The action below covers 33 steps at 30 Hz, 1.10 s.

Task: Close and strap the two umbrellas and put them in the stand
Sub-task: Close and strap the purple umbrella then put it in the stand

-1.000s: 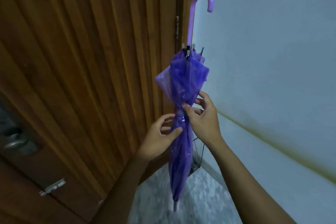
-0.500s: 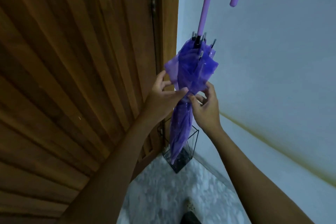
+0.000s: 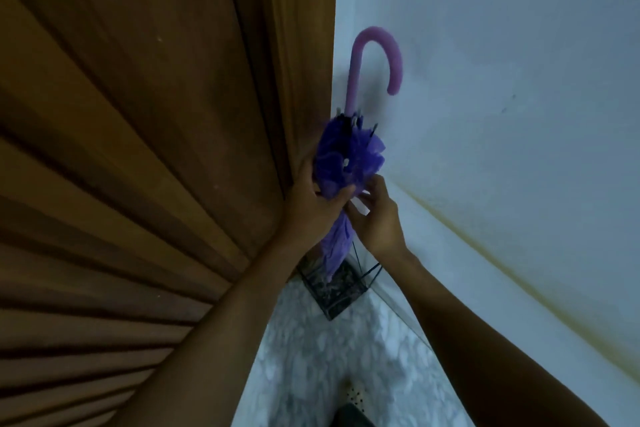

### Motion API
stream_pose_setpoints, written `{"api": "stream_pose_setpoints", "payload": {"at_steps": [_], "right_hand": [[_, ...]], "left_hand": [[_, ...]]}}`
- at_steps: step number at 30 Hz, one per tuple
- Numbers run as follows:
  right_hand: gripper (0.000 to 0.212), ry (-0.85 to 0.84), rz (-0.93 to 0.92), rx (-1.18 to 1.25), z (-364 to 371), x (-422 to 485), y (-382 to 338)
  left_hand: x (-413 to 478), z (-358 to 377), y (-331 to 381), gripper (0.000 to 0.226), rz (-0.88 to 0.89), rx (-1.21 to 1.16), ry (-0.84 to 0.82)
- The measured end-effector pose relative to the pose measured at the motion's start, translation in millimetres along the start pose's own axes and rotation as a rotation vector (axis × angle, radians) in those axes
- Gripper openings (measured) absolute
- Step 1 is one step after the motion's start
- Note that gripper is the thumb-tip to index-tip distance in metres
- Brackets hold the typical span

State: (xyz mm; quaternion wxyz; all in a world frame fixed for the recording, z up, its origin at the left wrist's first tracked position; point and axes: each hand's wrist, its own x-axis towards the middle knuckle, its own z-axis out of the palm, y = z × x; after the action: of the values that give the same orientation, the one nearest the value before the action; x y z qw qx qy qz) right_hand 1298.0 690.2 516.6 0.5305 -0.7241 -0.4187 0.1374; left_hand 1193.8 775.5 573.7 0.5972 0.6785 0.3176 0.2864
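1. Purple umbrella [image 3: 349, 156] is folded, upright, hook handle [image 3: 377, 55] up, tip down inside the black wire stand [image 3: 334, 284] in the door/wall corner.
2. Left hand [image 3: 311, 204]: grip wrapped around the gathered canopy.
3. Right hand [image 3: 377, 218]: fingertips at the canopy's waist; pinching or not, can't tell.

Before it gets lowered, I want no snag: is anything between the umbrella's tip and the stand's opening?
Nothing visible. The umbrella, held by the left hand with the right hand at its folds, hangs tip-down over the wire stand in the corner. The tip is already at or within the top; the stand looks empty otherwise.
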Motion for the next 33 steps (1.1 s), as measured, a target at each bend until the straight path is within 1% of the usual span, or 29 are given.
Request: {"api": "stream_pose_setpoints", "payload": {"at_steps": [3, 5, 7, 9, 10, 13, 15, 17, 19, 22, 25, 27, 30, 33], "right_hand": [[0.051, -0.054, 0.116, -0.144, 17, -8, 59], [0.043, -0.063, 0.166, -0.245, 29, -16, 95], [0.035, -0.072, 0.181, -0.345, 42, -27, 128], [0.038, -0.117, 0.193, -0.437, 53, -36, 162], [0.038, -0.134, 0.201, -0.460, 58, -40, 178], [0.035, -0.152, 0.207, -0.487, 69, -49, 212], [0.031, -0.148, 0.175, -0.532, 72, -54, 224], [0.024, -0.106, 0.112, -0.609, 75, -57, 230], [0.023, -0.073, 0.098, -0.670, 76, -57, 231], [0.030, -0.121, 0.166, -0.751, 74, -55, 231], [0.033, -0.289, 0.289, -0.827, 69, -51, 229], [0.034, -0.353, 0.350, -0.849, 66, -49, 229], [0.035, -0.380, 0.404, -0.823, 63, -46, 229], [0.035, -0.362, 0.436, -0.750, 61, -42, 227]], "left_hand": [[6, 20, -71, 0.076, -0.009, 0.051, 0.001], [5, 29, -113, 0.074, -0.045, 0.072, -0.017], [4, 37, -155, 0.071, -0.092, 0.087, -0.015], [4, 43, -191, 0.076, -0.118, 0.134, -0.028], [4, 46, -207, 0.079, -0.134, 0.161, -0.044], [5, 53, -242, 0.074, -0.184, 0.195, -0.084], [5, 56, -257, 0.070, -0.203, 0.213, -0.101], [5, 58, -267, 0.069, -0.200, 0.227, -0.109], [3, 60, -273, 0.070, -0.193, 0.234, -0.102], [2, 63, -281, 0.070, -0.203, 0.233, -0.101], [1, 68, -293, 0.078, -0.235, 0.216, -0.092], [2, 71, -301, 0.086, -0.256, 0.223, -0.092], [9, 74, -307, 0.091, -0.275, 0.251, -0.084], [18, 77, -303, 0.087, -0.303, 0.258, -0.087]]}}
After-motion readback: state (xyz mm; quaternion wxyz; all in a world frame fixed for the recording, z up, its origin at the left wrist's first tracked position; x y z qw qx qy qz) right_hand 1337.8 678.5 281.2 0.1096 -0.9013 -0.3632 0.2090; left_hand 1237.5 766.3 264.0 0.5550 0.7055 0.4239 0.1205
